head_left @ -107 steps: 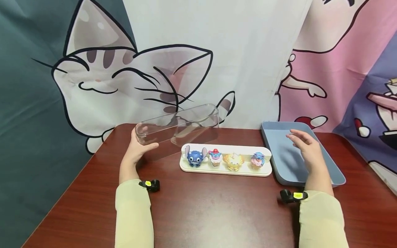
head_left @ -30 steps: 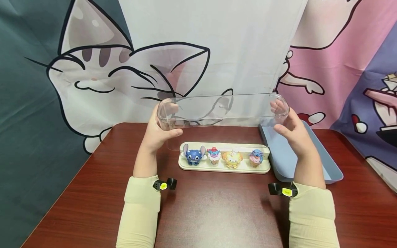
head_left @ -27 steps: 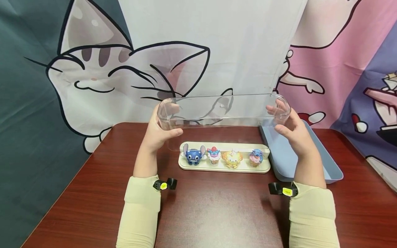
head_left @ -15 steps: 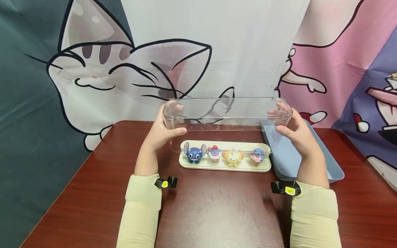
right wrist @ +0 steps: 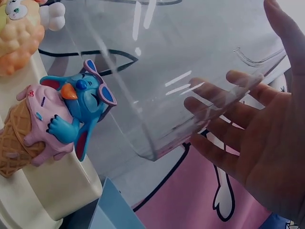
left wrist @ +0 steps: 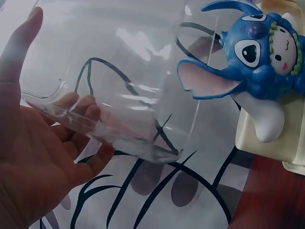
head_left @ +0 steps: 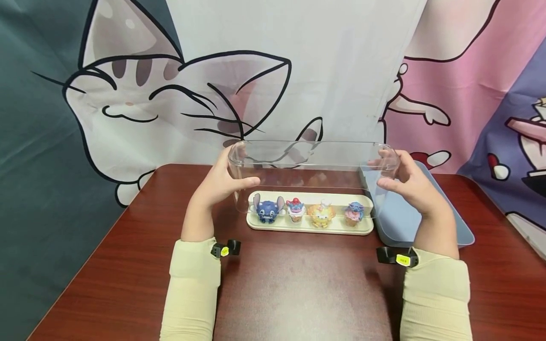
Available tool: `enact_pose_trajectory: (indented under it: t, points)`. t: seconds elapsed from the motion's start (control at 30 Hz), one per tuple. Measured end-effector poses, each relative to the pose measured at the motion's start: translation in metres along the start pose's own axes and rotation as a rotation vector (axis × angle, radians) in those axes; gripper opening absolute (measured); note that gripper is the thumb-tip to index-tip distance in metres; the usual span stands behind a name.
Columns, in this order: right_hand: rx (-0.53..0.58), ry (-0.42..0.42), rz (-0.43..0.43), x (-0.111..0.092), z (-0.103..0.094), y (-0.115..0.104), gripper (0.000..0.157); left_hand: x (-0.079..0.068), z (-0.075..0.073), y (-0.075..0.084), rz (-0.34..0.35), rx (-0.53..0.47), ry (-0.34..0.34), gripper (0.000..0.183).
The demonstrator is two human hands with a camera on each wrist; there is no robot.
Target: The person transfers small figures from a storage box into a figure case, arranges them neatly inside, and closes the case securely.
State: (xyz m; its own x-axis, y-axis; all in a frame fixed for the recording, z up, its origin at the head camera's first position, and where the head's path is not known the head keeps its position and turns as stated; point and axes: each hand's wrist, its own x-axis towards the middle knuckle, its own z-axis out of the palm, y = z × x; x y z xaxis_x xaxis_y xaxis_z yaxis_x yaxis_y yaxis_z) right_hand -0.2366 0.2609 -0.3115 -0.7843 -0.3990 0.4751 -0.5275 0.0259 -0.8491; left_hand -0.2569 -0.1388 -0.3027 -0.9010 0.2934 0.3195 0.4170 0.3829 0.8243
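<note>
A long clear plastic cover (head_left: 315, 154) is held level in the air, above and slightly behind a cream display base (head_left: 307, 229). My left hand (head_left: 215, 187) grips its left end, thumb in front and fingers behind. At the other end my right hand (head_left: 411, 184) holds it the same way. Several figurines stand in a row on the base: a blue big-eared one (head_left: 267, 211), a cupcake one with a red top (head_left: 295, 211), a yellow one (head_left: 322, 215) and a blue-and-pink ice-cream one (right wrist: 62, 114). Both wrist views show the cover apart from the base.
A blue-grey tray (head_left: 462, 237) lies right of the base, partly behind my right hand and forearm. The brown table (head_left: 307, 279) stretches toward me. A printed cartoon cloth (head_left: 341, 61) hangs behind the table's far edge.
At first only my left hand held the cover, tilted at the left; my right hand was free over the tray. Now both hands hold it level, and it has lately sunk toward the base.
</note>
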Motion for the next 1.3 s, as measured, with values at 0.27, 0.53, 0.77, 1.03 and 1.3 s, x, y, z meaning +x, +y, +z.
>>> enact_pose_trajectory:
  t: [0.27,0.53,0.77,1.03,1.3]
  points:
    - [-0.12,-0.013,0.055,-0.003,-0.002,-0.002,0.055,0.002,0.002,-0.005,-0.028,0.075,-0.041,0.09]
    - [-0.123,-0.051,0.04,-0.003,-0.004,0.001,0.051,0.001,0.001,-0.007,-0.021,0.088,-0.055,0.09]
    - [-0.158,-0.051,0.073,-0.004,-0.006,0.004,0.056,0.003,0.003,-0.009,-0.009,0.087,-0.059,0.09]
    - [-0.115,-0.056,0.084,-0.006,-0.007,0.005,0.058,0.003,0.004,-0.002,-0.048,0.121,-0.086,0.095]
    - [-0.175,-0.044,0.112,-0.006,-0.007,0.006,0.054,-0.006,0.004,0.024,-0.037,0.117,-0.109,0.085]
